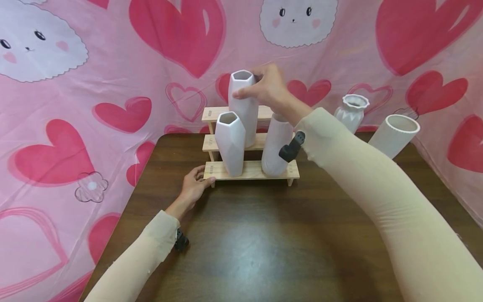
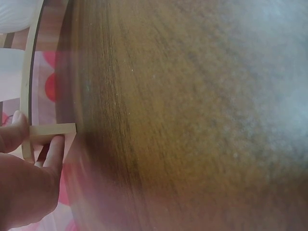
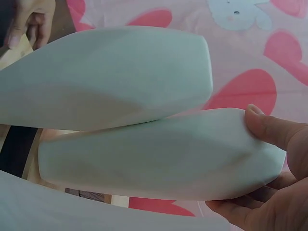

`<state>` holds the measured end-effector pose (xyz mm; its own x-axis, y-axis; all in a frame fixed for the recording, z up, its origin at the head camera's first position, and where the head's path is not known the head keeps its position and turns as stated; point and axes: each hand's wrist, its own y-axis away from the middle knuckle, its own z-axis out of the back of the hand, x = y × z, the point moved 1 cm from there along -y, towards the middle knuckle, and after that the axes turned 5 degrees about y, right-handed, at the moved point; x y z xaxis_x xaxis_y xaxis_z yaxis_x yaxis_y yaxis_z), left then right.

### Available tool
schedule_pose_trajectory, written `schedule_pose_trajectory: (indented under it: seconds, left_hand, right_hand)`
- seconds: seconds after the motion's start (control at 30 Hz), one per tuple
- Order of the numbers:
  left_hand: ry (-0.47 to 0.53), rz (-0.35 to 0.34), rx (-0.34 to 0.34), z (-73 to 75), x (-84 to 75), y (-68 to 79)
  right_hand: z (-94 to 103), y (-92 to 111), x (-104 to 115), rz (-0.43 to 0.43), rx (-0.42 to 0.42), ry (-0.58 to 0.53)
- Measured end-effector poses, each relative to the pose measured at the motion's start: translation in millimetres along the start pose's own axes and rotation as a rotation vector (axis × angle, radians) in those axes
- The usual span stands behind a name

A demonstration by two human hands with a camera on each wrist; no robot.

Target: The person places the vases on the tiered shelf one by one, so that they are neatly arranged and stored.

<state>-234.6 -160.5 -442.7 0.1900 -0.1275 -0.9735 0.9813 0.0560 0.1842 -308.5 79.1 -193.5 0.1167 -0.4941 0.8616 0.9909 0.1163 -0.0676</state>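
Note:
My right hand grips a tall white faceted vase near its top, thumb across the front and fingers behind. Its base is at the middle step of a three-step wooden stand. In the right wrist view this vase lies close beside another faceted vase. That second vase stands at the left of the lowest step; a rounded white vase stands at its right, partly behind my right wrist. My left hand holds the left end of the lowest step, thumb on the board and fingers by the leg.
Behind my right forearm stand a white vase with a ruffled rim and a plain white cylindrical vase, both partly hidden. The dark wooden table stretches toward me. A pink cloth with hearts hangs behind the stand.

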Motion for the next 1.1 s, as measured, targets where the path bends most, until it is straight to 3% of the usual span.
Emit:
schedule_pose_trajectory:
  seconds: [0.23,0.67,0.87,1.1]
  left_hand:
    - [-0.002,0.009,-0.004,0.4,1.4,-1.2]
    - [-0.012,0.003,-0.004,-0.4,0.0,-2.3]
    - [-0.011,0.006,-0.007,1.2,0.2,-4.1]
    - [-0.02,0.003,-0.013,3.0,-0.3,-5.2]
  right_hand:
    - [-3.9,-0.3,-3.2,-0.005,0.011,-0.016]
    - [-3.0,-4.6,0.6,-0.034,0.051,0.151]
    - [-4.6,-3.1,-0.5,-0.015,0.071,0.164]
    - [-0.3,-0.4,3.3,0.042,0.108,0.269]
